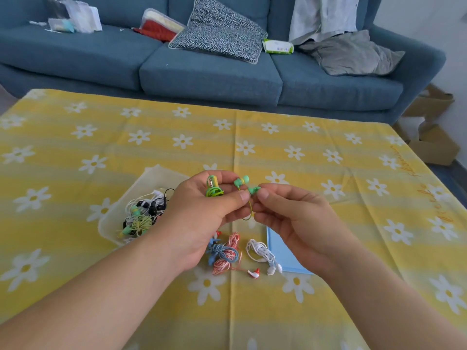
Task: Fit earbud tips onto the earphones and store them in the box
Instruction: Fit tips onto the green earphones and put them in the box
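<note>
Head view: left grip (209, 210) is closed round the coiled green earphones (214, 192), thumb pinning the cable just under the upper earbud (241, 181). Right grip (290, 215) pinches the second earbud (253, 190) between thumb and forefinger, right against the left thumb tip. Both are held up off the bench (252, 319)

Upper earbud looks tipped. Can't tell for the one in the right grip, as the fingers cover its nozzle

My read: the step in hand is seating the tip on that second earbud. To do it well:
- pinch the bud by its body, not the cable, so the push goes into the nozzle
- roll the tip on from one edge, then press round until the skirt sits even
- have the left thumb pin the cable so the coil doesn't spring loose
- tug lightly to check it's on before stowing

The clear plastic box (151, 178) sits just left of the left grip, with a tangle of earphones in it. It's a short carry, so drop the coil in whole. The blue lid (278, 248) lies under the right grip. Nearer than both grips, loose on the bench: red-white striped earphones (233, 239), blue earphones (228, 256) tangled with them, and white earphones (257, 250). These probably come next
</note>
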